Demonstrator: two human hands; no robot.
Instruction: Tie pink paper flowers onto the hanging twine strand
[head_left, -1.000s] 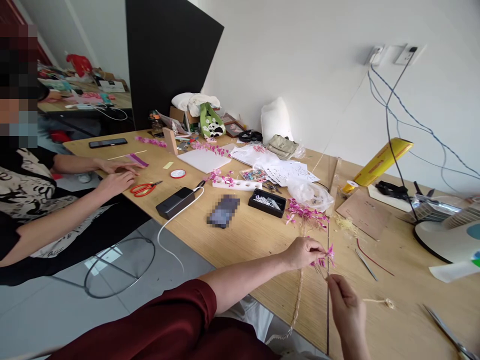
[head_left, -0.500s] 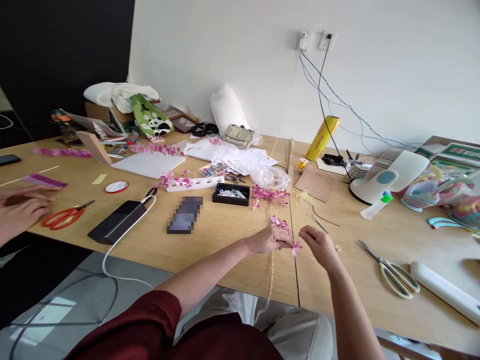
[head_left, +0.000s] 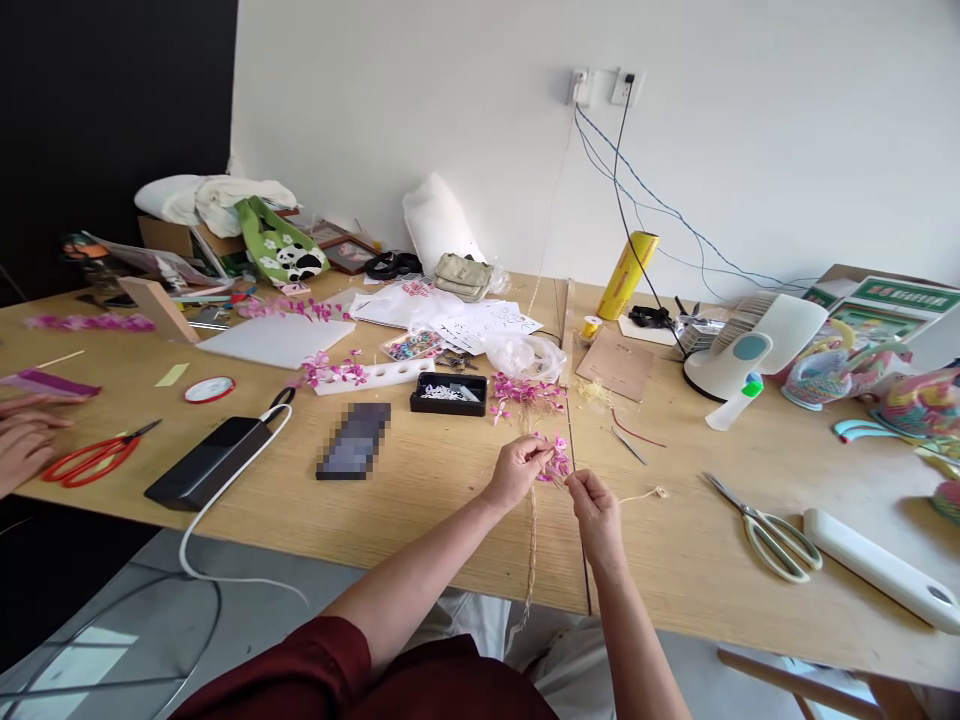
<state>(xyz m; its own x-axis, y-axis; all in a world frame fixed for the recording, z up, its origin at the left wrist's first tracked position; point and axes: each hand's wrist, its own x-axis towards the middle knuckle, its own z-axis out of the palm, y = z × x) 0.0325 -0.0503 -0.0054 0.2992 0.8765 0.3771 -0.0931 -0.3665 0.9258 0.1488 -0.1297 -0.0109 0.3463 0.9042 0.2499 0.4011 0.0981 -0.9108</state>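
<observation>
My left hand (head_left: 517,470) is closed in a pinch on a small sprig of pink artificial flowers (head_left: 556,460) just above the table. Close on its right, my right hand (head_left: 596,505) pinches at the lower end of the sprig, where thin pale strands show between the fingers. From behind that hand a pale cord (head_left: 641,496) runs right to a small coil on the table. A braided straw-coloured cord (head_left: 532,550) hangs over the table edge below my left hand. More pink flowers (head_left: 529,392) lie beyond my hands.
Scissors (head_left: 769,530) and a white bar-shaped case (head_left: 877,570) lie right; a fan (head_left: 750,350) stands behind. A blurred-out phone (head_left: 354,442), black box (head_left: 448,394) and black power block (head_left: 210,462) are left. Another person's hand (head_left: 26,450) rests near red-handled scissors (head_left: 90,460).
My right hand has moved in toward my left and now meets the flower sprig. The sprig is held higher and more bunched between both hands. The view has shifted slightly right.
</observation>
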